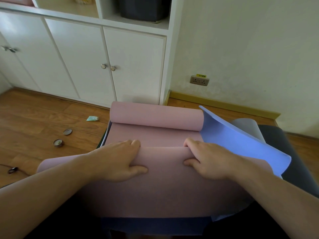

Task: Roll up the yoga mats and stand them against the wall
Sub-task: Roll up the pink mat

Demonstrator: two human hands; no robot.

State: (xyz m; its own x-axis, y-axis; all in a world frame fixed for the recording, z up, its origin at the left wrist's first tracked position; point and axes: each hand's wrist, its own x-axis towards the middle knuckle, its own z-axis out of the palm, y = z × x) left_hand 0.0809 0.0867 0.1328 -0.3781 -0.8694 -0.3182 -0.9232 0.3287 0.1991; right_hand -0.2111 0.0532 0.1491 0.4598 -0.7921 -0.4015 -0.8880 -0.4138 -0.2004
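My left hand (119, 159) and right hand (208, 161) both grip the near roll of the pink yoga mat (155, 187), fingers curled over its far side and thumbs pressed on the near side, one on each half of the roll. The mat lies on the wooden floor (34, 111) in front of me; its far end (155, 116) curls up on itself near the white cabinet (134, 66). A blue mat (241, 144) lies under it, its right edge lifted, with a dark mat (279, 144) beneath. Two small round tins (58, 143) sit on the floor to the left.
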